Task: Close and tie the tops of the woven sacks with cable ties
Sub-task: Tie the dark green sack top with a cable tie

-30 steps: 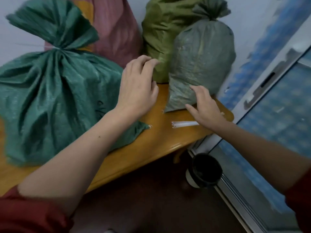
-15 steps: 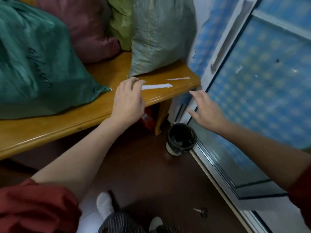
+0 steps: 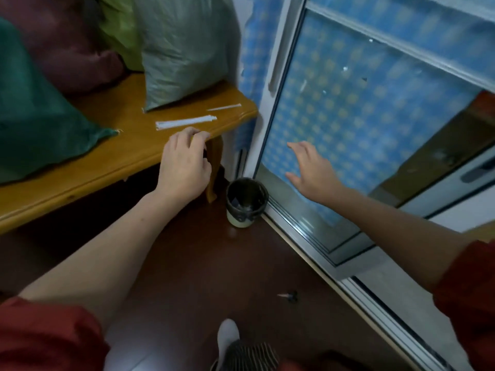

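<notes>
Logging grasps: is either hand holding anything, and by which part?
Nothing is held. The left hand curls its fingers at the edge of the yellow wooden table; the right hand hangs open.

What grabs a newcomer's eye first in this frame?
Two bare hands mid-frame: left hand at the bench edge, just short of a white bundle of cable ties; right hand open before the blue-patterned door. Green sack and grey sack crowd the bench behind.
</notes>
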